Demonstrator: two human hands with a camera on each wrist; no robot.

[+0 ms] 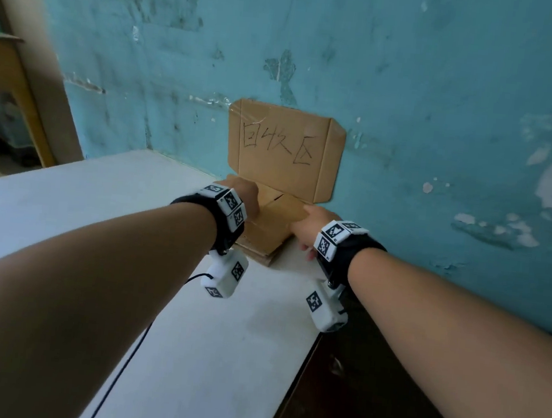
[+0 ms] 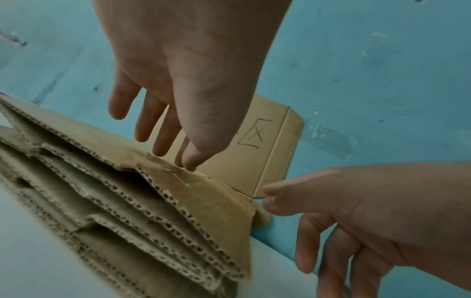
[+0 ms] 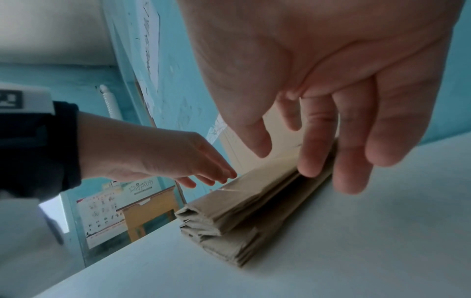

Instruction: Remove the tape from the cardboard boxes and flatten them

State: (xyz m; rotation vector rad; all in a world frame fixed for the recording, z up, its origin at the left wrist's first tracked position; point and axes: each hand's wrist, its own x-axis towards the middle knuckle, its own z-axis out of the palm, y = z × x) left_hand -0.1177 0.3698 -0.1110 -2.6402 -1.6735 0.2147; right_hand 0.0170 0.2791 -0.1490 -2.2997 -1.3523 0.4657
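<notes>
**Two hands over a stack of flattened cardboard**

A stack of flattened boxes [image 1: 267, 231] lies on the smooth white desk [image 1: 99, 212], at its far edge against a scuffed, patchy turquoise wall [image 1: 448, 90]. The cardboard is brown and corrugated; the left wrist view shows the open fluted edges of several layers, frayed and uneven, and their exact number is hard to count. A thin strip of clear tape seems to glint on the top sheet in the right wrist view.

The left hand [image 1: 247, 199] is over the stack's left side, fingers [image 2: 163, 133] straight and slightly apart, tips at or just above the top sheet; contact is unclear. The right hand [image 1: 310, 227] is at the stack's right edge, fingers [image 3: 316, 141] relaxed and loosely spread, gripping nothing visibly. From the head view both hands' fingers are mostly hidden behind the wrists.

One flat cardboard sign [image 1: 283, 149] with handwritten characters is upright against the wall behind the stack, its lower edge hidden.
</notes>
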